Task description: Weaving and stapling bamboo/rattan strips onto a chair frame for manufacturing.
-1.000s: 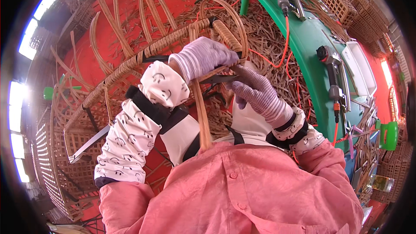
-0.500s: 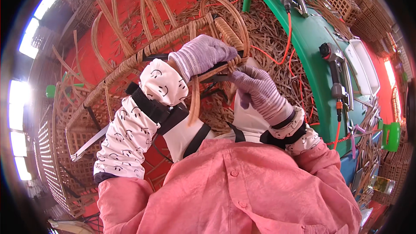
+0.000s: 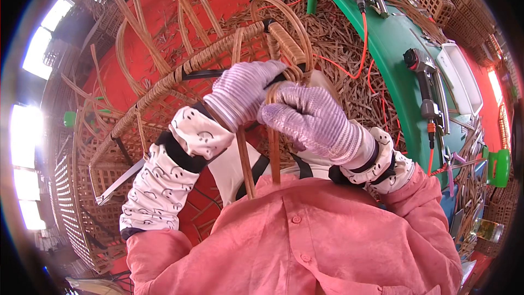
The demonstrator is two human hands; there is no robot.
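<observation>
Across my lap lies a wicker frame (image 3: 143, 99), its rim wrapped in tan rattan strips, with a corner post (image 3: 287, 43) bound the same way. My left hand (image 3: 243, 93), in a striped purple-white glove, closes on the frame just left of that corner; its fingertips are partly hidden. Close beside it, my right hand (image 3: 314, 120), gloved alike, is closed on a flat rattan strip (image 3: 274, 155), which hangs down toward my shirt. Another strip (image 3: 245, 158) hangs below my left hand. A bent loop of rattan (image 3: 297, 19) arches over the corner.
On the right a green table (image 3: 382, 57) carries two air-powered tools, the nearer tool (image 3: 424, 84) beside a white tray (image 3: 461, 79). An orange hose (image 3: 357, 65) crosses scattered strip offcuts (image 3: 349, 90) on the red floor. Loose rattan ends (image 3: 139, 27) stick up from the frame's far side.
My right hand has moved left and up against my left hand. A second rattan strip now hangs down under it. My left hand has shifted slightly left.
</observation>
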